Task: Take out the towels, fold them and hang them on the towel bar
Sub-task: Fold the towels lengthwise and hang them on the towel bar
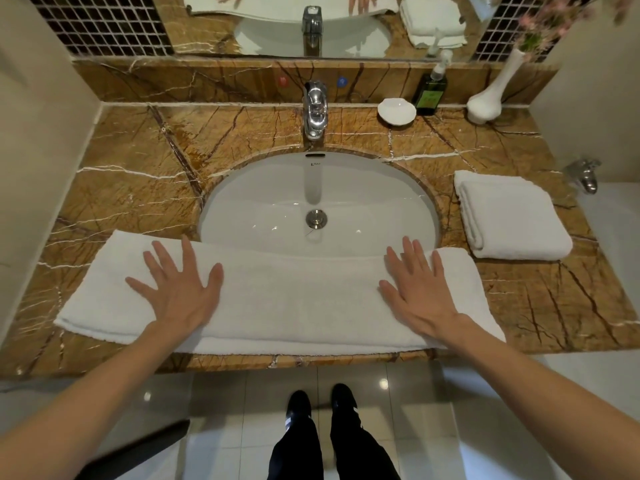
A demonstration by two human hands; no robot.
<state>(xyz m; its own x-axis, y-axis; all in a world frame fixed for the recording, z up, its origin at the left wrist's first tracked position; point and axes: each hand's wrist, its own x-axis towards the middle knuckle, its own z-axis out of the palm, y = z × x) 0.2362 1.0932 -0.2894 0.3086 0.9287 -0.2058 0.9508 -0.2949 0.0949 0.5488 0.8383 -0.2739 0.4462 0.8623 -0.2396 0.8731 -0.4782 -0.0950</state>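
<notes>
So my left hand (176,289) and right hand (419,289) are both spread flat on the long towel (287,303), which runs sideways across the counter (138,174) between them.

Single head-worn wide-angle view, looking forward and steeply down onto the sink (318,188); close above the surface (138,174) around it; floor and feet nearest the camera

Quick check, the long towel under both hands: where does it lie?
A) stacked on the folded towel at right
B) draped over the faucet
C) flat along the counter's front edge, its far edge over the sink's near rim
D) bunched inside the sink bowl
C: the long towel lies flat on the counter, left hand and right hand pressing it, its far edge over the sink rim.
</notes>
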